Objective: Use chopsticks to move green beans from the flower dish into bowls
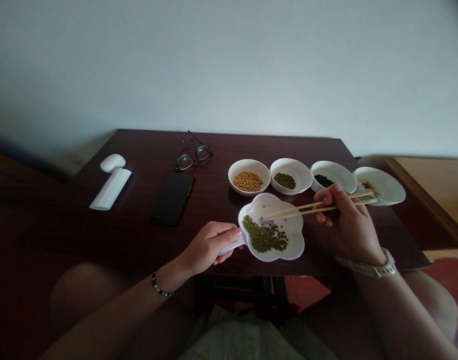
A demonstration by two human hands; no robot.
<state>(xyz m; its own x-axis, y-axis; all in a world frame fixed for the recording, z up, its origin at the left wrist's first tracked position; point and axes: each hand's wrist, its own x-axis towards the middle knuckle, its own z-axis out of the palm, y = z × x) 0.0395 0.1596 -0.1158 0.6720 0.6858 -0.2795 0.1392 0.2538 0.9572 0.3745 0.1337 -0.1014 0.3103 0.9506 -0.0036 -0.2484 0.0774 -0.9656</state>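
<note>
A flower-shaped dish (297, 235) is being gripped before four bowls (302, 177) by the left hand (209, 245); beans (262, 236) are apparently being sorted with chopsticks (307, 206) pinched in the right hand (349, 225), tip closure on one bean being called for.

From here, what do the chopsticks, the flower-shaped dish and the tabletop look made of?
Chopsticks: probably bamboo or pale wood, seemingly matt, going by the straw-yellow colour.
Flower-shaped dish: smooth white plastic or glazed ceramic; purplish edging and soft sheen leave it open.
Tabletop: dark reddish-brown wood or wood-look laminate, faintly streaked, with low sheen.
</note>
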